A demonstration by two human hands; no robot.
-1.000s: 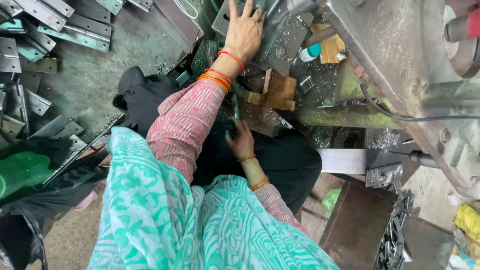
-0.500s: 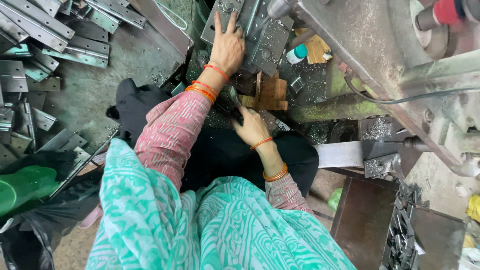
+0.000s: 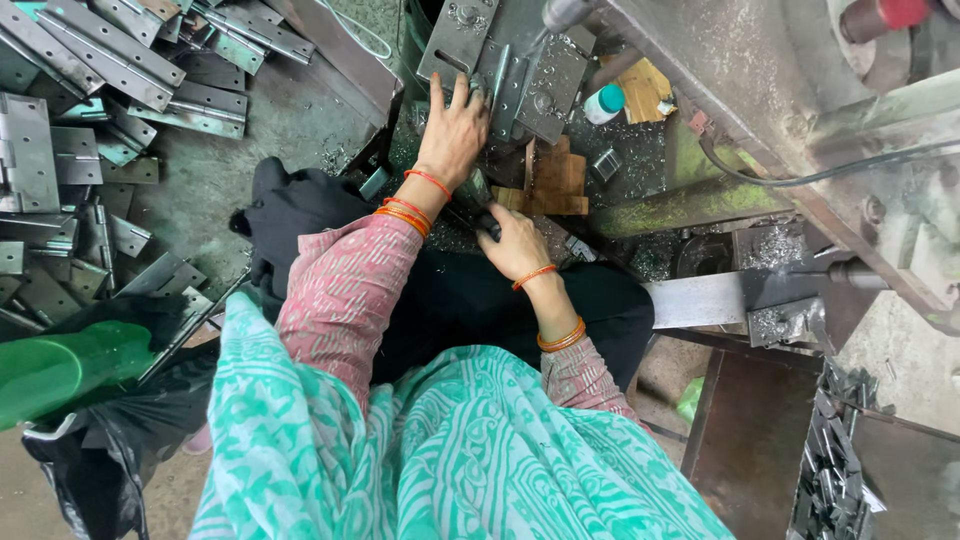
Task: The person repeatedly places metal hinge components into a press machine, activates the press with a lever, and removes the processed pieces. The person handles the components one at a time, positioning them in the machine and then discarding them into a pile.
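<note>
You're sitting on a grimy workshop floor (image 3: 290, 125) littered with metal shavings, right up against a big grey machine (image 3: 740, 60). Far left there's a heap of flat steel hinge plates (image 3: 75, 120) spread over the floor, and below that a green plastic thing (image 3: 55, 365) lying on a black bag (image 3: 95, 455). A dark cloth (image 3: 290, 205) is bunched just beside your knee.

Your left hand (image 3: 452, 130) is stretched forward with the fingers spread flat, pressing down on the grey metal plate (image 3: 505, 60) that sits on the machine's bed; it isn't gripping anything, just resting on it. That plate is the thing in hand, sitting top centre, just left of the machine's body.

Your right hand (image 3: 515, 240) is lower, close to your lap, fingers curled around a small dark piece (image 3: 487, 225). Can't tell exactly what that piece is, it's mostly hidden by the hand.

Between the two hands and the machine there's a stack of wooden blocks (image 3: 555, 180), and a small bottle with a teal cap (image 3: 603, 103) stands just behind it. Further right a flat steel bar (image 3: 715, 298) juts out across your leg side, and a pile of small dark metal parts (image 3: 835, 460) sits bottom right.
</note>
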